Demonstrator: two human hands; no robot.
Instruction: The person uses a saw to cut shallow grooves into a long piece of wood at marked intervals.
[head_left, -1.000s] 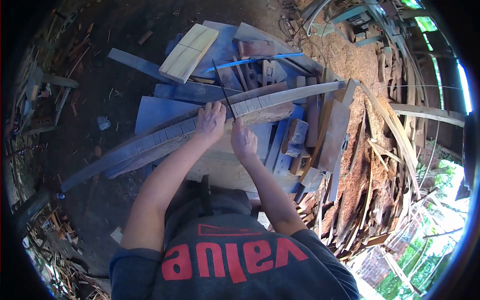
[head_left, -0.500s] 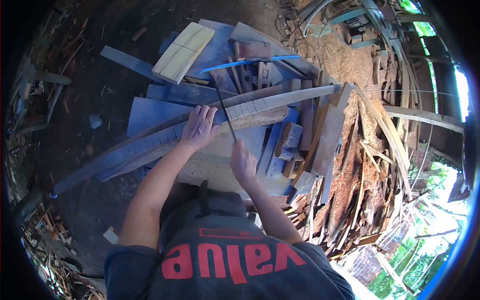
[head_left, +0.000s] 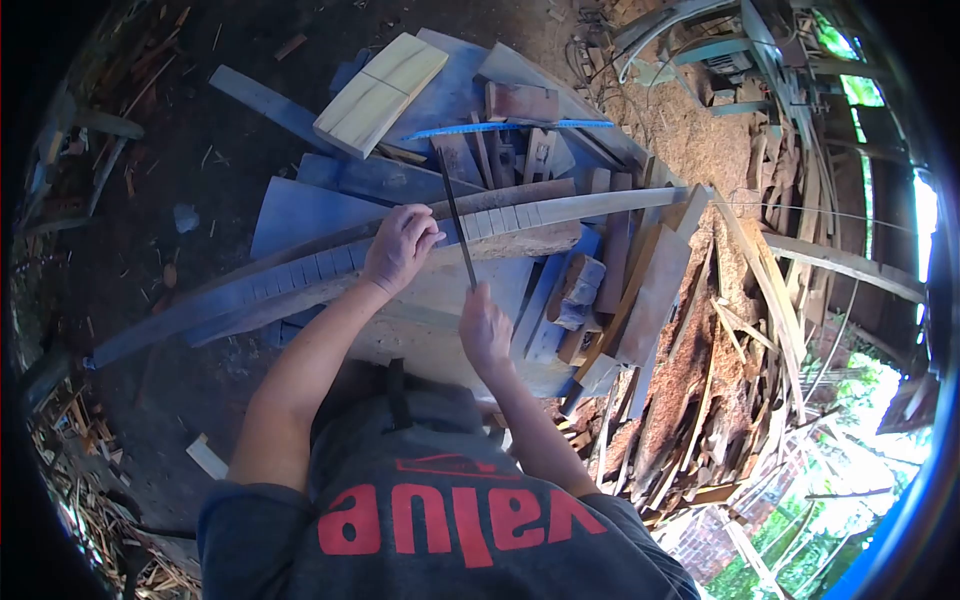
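Note:
A long curved wooden strip (head_left: 330, 262) with several crosswise cuts lies over the workbench. Across it stands a thin dark saw blade (head_left: 458, 225), its near end in my right hand (head_left: 485, 330), whose fingers are wrapped round it. My left hand (head_left: 402, 245) rests at the strip just left of the blade, with its fingers curled in; whether they pinch the strip is hidden. Under the strip is a thicker rough timber (head_left: 535, 240).
Beyond the strip lie a pale wood block (head_left: 382, 95), a blue saw blade (head_left: 510, 127) and a reddish block (head_left: 522, 102). To the right are a wooden plane (head_left: 577, 290) and long boards (head_left: 655, 290). Offcuts and sawdust (head_left: 690, 370) cover the ground at right.
My left hand has gone from spread flat on the strip to curled fingers. The saw blade remains across the strip in my right hand. The view has shifted slightly.

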